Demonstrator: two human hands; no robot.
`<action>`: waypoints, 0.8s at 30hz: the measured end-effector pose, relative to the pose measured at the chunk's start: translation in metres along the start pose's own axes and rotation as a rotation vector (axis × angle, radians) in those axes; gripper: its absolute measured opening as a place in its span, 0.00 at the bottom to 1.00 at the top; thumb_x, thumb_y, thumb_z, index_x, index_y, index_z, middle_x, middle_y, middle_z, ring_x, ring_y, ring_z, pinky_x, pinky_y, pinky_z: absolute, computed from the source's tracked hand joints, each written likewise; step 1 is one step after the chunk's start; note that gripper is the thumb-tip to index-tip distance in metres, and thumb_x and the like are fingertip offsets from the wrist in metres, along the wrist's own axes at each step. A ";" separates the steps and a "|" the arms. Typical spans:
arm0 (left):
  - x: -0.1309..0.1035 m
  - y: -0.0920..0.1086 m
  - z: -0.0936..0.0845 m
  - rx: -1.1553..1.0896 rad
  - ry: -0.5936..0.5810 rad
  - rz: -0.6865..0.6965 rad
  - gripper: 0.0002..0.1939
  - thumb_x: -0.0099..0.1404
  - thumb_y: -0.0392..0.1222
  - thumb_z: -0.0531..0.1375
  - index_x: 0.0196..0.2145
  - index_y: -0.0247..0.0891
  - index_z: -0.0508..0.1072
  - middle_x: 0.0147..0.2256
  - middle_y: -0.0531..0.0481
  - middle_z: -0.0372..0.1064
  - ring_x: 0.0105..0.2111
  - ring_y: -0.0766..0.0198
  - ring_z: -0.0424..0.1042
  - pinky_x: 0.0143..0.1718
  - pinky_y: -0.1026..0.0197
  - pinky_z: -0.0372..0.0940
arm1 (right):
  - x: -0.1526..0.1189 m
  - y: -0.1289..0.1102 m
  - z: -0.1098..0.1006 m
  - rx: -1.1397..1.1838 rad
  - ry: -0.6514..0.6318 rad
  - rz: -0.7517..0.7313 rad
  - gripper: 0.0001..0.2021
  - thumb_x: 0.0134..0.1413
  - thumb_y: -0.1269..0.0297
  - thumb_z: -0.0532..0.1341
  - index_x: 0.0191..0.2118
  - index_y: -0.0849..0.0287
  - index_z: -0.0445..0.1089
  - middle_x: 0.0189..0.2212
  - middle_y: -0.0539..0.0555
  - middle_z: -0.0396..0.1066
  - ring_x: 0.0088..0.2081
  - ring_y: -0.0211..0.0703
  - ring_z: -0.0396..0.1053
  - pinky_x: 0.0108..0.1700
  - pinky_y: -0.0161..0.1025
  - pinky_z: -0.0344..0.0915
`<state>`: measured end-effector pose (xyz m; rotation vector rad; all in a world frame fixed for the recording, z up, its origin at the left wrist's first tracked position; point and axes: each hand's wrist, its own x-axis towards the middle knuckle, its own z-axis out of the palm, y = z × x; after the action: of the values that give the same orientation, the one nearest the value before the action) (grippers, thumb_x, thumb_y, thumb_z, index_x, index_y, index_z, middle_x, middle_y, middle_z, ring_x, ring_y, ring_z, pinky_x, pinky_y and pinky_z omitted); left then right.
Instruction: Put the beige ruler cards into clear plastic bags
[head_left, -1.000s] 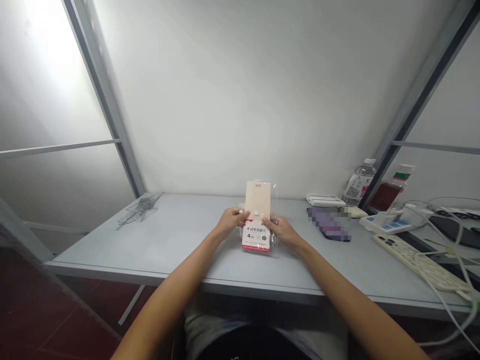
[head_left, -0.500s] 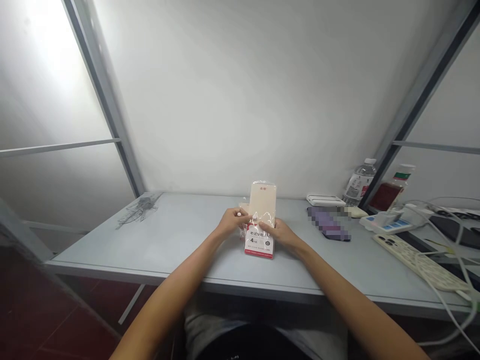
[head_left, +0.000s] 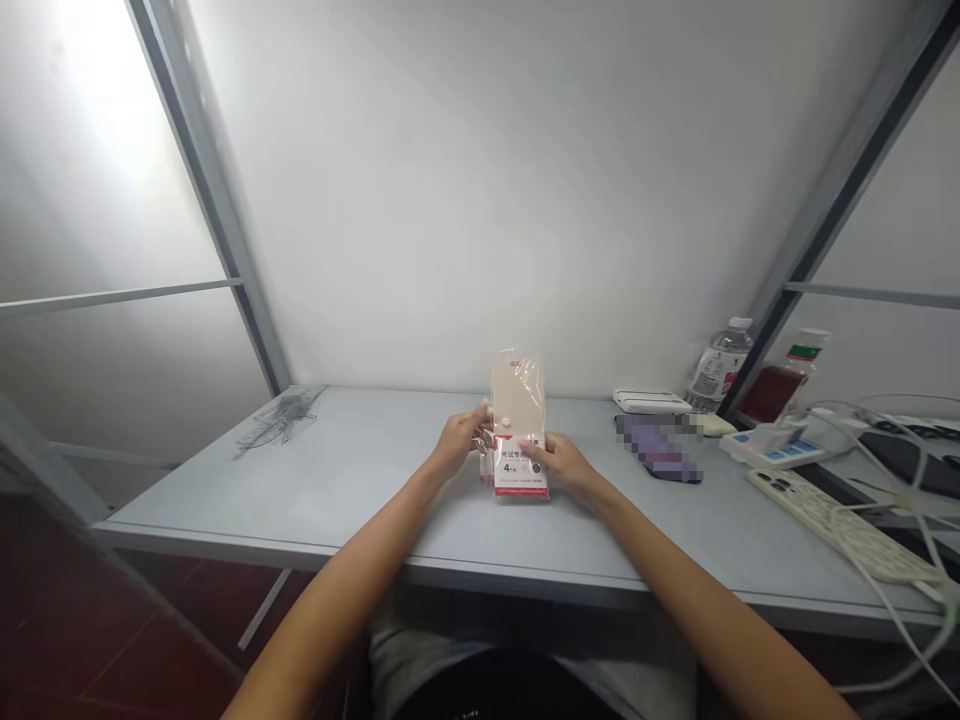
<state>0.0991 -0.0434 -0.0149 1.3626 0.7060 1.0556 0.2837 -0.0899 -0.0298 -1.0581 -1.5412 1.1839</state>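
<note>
A clear plastic packet (head_left: pixel 519 395) with a beige card and a red and white label stands upright over the middle of the grey table. My right hand (head_left: pixel 562 460) grips its right side, with the thumb across the label. At the packet's left edge, my left hand (head_left: pixel 459 445) has its fingers closed on a clear plastic piece (head_left: pixel 486 462) that shows partly behind the packet. A small white round button sits on the packet's front, above the label.
The grey table (head_left: pixel 375 470) holds a dark drawing at its back left. At the right are a purple item (head_left: pixel 656 447), a white box (head_left: pixel 649 402), a water bottle (head_left: pixel 720 365), a power strip (head_left: pixel 780 445), a patterned phone case (head_left: pixel 840 525) and loose cables.
My left fingers have moved off the packet's front to its left edge. The packet has shifted slightly up and to the left, and now covers more of the plastic piece behind it.
</note>
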 end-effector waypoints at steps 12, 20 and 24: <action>-0.004 -0.001 0.004 0.089 -0.078 -0.021 0.17 0.51 0.53 0.60 0.23 0.33 0.68 0.19 0.54 0.59 0.19 0.73 0.58 0.23 0.66 0.54 | 0.000 -0.002 0.001 0.016 -0.058 -0.014 0.19 0.46 0.51 0.59 0.38 0.62 0.69 0.33 0.57 0.74 0.34 0.48 0.71 0.35 0.42 0.66; -0.003 0.000 0.004 0.135 -0.060 -0.003 0.15 0.50 0.49 0.60 0.20 0.33 0.66 0.18 0.54 0.59 0.18 0.72 0.57 0.22 0.66 0.53 | -0.001 0.000 0.003 -0.057 -0.119 -0.004 0.21 0.46 0.50 0.58 0.39 0.64 0.68 0.32 0.58 0.73 0.32 0.47 0.71 0.30 0.40 0.66; -0.001 -0.006 0.003 0.171 -0.023 0.006 0.14 0.51 0.47 0.60 0.20 0.33 0.65 0.18 0.54 0.58 0.18 0.73 0.57 0.22 0.65 0.52 | -0.002 0.000 0.004 -0.109 -0.120 -0.002 0.19 0.47 0.50 0.57 0.36 0.63 0.68 0.27 0.55 0.72 0.24 0.40 0.67 0.21 0.34 0.59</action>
<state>0.1027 -0.0447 -0.0203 1.5220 0.7902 1.0002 0.2805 -0.0924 -0.0305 -1.0719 -1.7164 1.1916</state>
